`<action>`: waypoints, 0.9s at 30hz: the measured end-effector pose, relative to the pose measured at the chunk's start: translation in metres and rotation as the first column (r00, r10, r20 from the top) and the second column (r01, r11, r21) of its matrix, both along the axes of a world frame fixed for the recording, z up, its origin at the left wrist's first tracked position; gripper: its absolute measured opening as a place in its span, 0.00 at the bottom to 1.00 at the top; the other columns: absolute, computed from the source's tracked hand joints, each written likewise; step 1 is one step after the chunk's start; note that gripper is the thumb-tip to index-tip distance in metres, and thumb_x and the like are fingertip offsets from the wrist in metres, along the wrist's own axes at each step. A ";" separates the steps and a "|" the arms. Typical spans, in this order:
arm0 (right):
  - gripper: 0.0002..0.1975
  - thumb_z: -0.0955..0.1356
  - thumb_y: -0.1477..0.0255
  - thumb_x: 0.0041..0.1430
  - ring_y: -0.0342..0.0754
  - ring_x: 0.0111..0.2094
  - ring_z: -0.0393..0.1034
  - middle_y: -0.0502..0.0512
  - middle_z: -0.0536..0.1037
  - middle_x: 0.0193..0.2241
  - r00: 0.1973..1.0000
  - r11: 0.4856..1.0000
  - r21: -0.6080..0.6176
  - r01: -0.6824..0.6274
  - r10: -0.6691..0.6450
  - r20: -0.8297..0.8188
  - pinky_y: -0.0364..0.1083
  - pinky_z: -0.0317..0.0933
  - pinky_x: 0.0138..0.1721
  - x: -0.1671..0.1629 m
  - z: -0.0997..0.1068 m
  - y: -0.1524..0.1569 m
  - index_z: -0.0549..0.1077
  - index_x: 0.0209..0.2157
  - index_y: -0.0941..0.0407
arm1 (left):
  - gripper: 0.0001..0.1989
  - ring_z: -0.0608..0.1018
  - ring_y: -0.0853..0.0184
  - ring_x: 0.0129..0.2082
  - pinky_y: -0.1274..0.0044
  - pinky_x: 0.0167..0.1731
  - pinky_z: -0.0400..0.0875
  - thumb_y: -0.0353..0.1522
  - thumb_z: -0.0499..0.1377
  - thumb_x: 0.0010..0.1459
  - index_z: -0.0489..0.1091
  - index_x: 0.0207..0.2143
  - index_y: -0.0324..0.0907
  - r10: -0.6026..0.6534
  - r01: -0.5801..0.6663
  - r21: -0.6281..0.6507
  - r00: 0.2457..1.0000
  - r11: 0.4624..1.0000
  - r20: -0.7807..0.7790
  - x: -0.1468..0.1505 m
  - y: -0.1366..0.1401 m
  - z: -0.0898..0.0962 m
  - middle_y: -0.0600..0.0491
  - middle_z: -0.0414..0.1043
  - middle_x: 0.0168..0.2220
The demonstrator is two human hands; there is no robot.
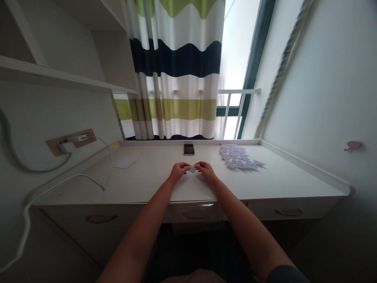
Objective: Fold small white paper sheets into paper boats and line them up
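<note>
Between my two hands is a small folded piece of white paper (192,169), held just above the white desk (141,181). My left hand (179,171) pinches its left side with thumb and forefinger. On the other side, my right hand (205,170) grips the right edge in a like pinch. To the right lies a heap of folded white paper pieces (238,156), overlapping with pointed ends. A few flat sheets of white paper (125,162) rest on the left of the desk.
A dark phone (189,149) lies beyond my hands by the back rim. White cables (85,175) run over the desk's left side from a wall socket (70,142). A striped curtain (176,78) hangs behind, and drawers with handles (288,212) are under the front edge.
</note>
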State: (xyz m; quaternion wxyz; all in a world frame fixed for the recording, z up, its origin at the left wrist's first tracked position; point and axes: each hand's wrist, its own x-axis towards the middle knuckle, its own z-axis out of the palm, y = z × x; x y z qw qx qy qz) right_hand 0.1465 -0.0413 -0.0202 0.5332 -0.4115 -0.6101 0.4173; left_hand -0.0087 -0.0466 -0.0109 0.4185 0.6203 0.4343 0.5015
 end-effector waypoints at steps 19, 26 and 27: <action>0.13 0.65 0.63 0.42 0.42 0.21 0.62 0.50 0.70 0.17 0.995 0.999 0.048 0.011 -0.016 0.099 0.43 0.57 0.25 0.001 0.001 0.001 0.73 0.21 0.59 | 0.13 0.70 0.69 0.25 0.79 0.22 0.65 0.38 0.59 0.40 0.71 0.24 0.36 -0.001 0.013 0.092 0.991 0.996 -0.137 0.000 0.000 -0.002 0.51 0.71 0.24; 0.13 0.66 0.63 0.41 0.42 0.21 0.62 0.51 0.71 0.18 0.998 0.999 0.013 0.035 -0.036 0.055 0.43 0.57 0.25 0.000 0.004 -0.002 0.73 0.22 0.59 | 0.11 0.69 0.71 0.22 0.79 0.22 0.63 0.37 0.59 0.41 0.72 0.22 0.36 0.026 -0.015 0.077 0.990 0.997 -0.137 0.001 0.000 0.001 0.52 0.71 0.21; 0.13 0.66 0.63 0.41 0.42 0.21 0.62 0.51 0.71 0.18 0.998 0.999 -0.002 0.051 -0.051 0.042 0.43 0.58 0.25 0.001 0.004 -0.003 0.73 0.23 0.59 | 0.11 0.70 0.71 0.22 0.80 0.22 0.63 0.37 0.59 0.41 0.72 0.23 0.36 0.014 -0.008 0.054 0.992 0.999 -0.124 0.001 -0.001 0.001 0.51 0.71 0.22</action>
